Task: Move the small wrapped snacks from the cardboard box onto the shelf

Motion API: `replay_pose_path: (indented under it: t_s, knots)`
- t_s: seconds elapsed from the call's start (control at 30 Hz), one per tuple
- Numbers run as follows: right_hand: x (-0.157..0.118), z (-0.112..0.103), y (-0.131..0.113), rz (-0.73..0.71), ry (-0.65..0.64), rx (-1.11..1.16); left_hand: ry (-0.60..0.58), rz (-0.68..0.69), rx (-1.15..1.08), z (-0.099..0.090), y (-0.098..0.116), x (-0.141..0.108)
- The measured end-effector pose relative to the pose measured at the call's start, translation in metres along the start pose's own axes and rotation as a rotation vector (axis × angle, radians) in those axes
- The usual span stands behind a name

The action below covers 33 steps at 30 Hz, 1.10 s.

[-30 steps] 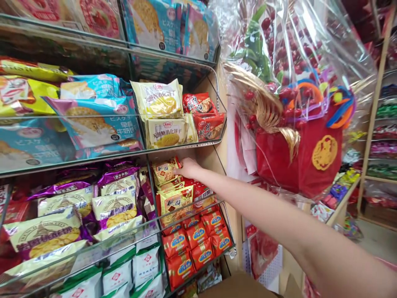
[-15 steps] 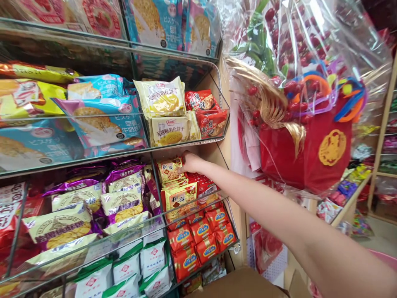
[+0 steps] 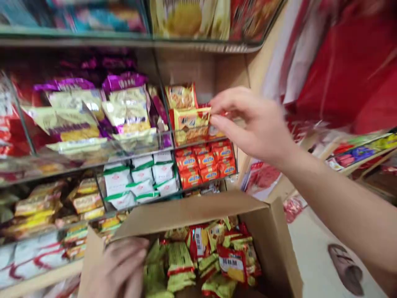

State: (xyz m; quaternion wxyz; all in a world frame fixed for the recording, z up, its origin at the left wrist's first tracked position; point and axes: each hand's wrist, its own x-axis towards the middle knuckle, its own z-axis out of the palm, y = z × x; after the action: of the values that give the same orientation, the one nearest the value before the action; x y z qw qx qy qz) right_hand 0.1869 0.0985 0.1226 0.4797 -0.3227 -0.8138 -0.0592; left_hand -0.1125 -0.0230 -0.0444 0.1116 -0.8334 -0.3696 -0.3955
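Observation:
My right hand (image 3: 254, 124) is in front of the snack shelf, its thumb and forefinger slightly apart at the right edge of a yellow biscuit packet (image 3: 192, 122), with nothing visible between the tips. That packet stands in a shelf compartment, with another packet (image 3: 181, 97) behind it. Below is an open cardboard box (image 3: 186, 209) holding several yellow and red packets (image 3: 232, 265). My left hand (image 3: 120, 265) is at the box's left side, blurred by motion; what its fingers hold, if anything, cannot be made out.
Purple and cream packets (image 3: 127, 107) fill the compartment to the left. Small red packets (image 3: 204, 161) and white-green packets (image 3: 142, 178) are below. A glass shelf edge (image 3: 124, 41) crosses above. A red bag (image 3: 350, 70) hangs at right, and a slipper (image 3: 345, 269) is on the floor.
The view has tilted down, showing the box and my left hand. My right hand has come back from the packet at the rear of the compartment.

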Motion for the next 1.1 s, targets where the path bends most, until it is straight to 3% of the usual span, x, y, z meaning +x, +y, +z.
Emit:
replay_pose_path:
  t_s: [0.07, 0.17, 0.2, 0.27, 0.37, 0.5, 0.57, 0.63, 0.73, 0.8, 0.9, 1.1]
  knots:
    - [-0.056, -0.008, -0.021, -0.05, -0.056, 0.071, -0.258, -0.085, -0.045, 0.023, 0.022, -0.016]
    - [-0.133, -0.003, -0.038, 0.028, -0.251, 0.179, -0.876, -0.551, -0.04, 0.07, 0.047, -0.036]
    - [-0.155, 0.002, -0.039, 0.08, -0.298, 0.21, -0.982, -0.653, -0.036, 0.084, 0.05, -0.039]
    - [-0.189, 0.013, -0.034, 0.198, -0.36, 0.26, -1.037, -0.744, -0.047, 0.102, 0.047, -0.04]
    - [-0.22, 0.028, -0.028, 0.396, -0.474, 0.34, -0.955, -0.799, -0.11, 0.103, 0.031, -0.032]
    - [-0.241, 0.047, -0.038, 0.651, -0.634, 0.495, -0.802, -0.907, -0.278, 0.08, 0.027, -0.011]
    - [-0.246, 0.063, -0.048, 0.82, -0.572, 0.593, -0.759, -0.924, -0.449, 0.071, 0.04, 0.0]
    - [-0.248, 0.08, -0.058, 1.004, -0.415, 0.72, -0.688, -0.974, -0.67, 0.067, 0.059, 0.008]
    - [-0.246, 0.099, -0.068, 1.19, -0.151, 0.855, -0.439, -1.215, -1.016, 0.069, 0.085, 0.017]
    - [-0.242, 0.103, -0.071, 1.192, -0.074, 0.812, -0.217, -1.394, -1.107, 0.072, 0.095, 0.022]
    - [-0.235, 0.1, -0.071, 1.055, -0.077, 0.646, -0.012, -1.4, -1.015, 0.077, 0.101, 0.028]
    - [-0.224, 0.091, -0.076, 0.845, 0.11, 0.429, 0.083, -1.196, -0.779, 0.081, 0.105, 0.027]
